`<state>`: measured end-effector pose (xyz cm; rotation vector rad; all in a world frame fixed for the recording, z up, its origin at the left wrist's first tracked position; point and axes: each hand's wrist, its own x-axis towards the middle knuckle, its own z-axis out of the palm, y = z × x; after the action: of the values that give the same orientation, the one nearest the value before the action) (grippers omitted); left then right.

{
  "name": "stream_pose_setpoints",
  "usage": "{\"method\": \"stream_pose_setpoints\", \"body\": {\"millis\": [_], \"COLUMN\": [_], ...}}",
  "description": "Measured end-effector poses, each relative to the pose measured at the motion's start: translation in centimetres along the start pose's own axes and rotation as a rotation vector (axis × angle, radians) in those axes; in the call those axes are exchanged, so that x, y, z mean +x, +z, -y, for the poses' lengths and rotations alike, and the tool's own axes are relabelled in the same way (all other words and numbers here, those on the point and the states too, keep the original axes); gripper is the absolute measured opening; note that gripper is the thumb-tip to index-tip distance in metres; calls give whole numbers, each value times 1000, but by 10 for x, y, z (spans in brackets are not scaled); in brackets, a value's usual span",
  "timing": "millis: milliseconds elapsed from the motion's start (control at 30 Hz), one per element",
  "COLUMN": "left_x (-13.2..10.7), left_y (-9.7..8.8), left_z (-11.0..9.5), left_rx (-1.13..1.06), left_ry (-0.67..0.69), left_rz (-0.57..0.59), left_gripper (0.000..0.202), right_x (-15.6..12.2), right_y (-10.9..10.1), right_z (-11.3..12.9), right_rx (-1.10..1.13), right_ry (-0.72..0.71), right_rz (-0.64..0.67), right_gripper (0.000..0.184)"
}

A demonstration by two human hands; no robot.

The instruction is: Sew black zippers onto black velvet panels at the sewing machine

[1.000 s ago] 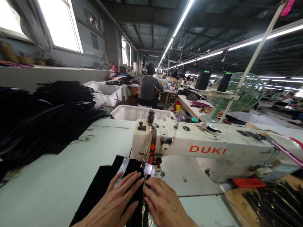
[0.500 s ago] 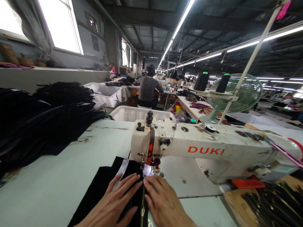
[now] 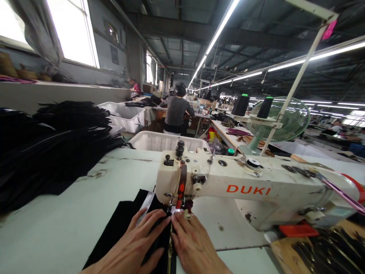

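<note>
Both hands are lying spread and flat at the near edge of the pale green table, the left hand [image 3: 134, 247] and right hand [image 3: 194, 247] pressing the black fabric panel [image 3: 122, 224] either side of its brass-toothed zipper [image 3: 170, 251]. The seam-feeding step appears to be running under the presser foot of the cream DUKI sewing machine [image 3: 245, 186]. The next move is calling for even, straight guidance, since the matte, limp panel is lying flat.

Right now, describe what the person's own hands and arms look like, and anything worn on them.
Both hands are bare: the left hand and the right hand wear no gloves, and no rings or bands show. Fingers are slim, with short, unpainted nails. No sleeve or watch shows at the wrists, which the frame's lower edge cuts off.
</note>
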<state>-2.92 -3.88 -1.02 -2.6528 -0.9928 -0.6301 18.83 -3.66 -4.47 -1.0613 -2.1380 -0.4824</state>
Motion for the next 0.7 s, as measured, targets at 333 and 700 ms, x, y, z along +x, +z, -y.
{"method": "stream_pose_setpoints", "body": {"millis": [333, 700], "left_x": [0, 2], "left_y": [0, -2], "left_z": [3, 4], "left_rx": [-102, -122], "left_ry": [-4, 12], "left_rz": [50, 94], "left_gripper": [61, 62], "right_x": [-6, -8], "right_y": [-1, 3], "right_z": [-6, -6], "right_rx": [-51, 58], "right_ry": [-66, 31], "right_rz": [147, 261], "right_gripper": [36, 40]}}
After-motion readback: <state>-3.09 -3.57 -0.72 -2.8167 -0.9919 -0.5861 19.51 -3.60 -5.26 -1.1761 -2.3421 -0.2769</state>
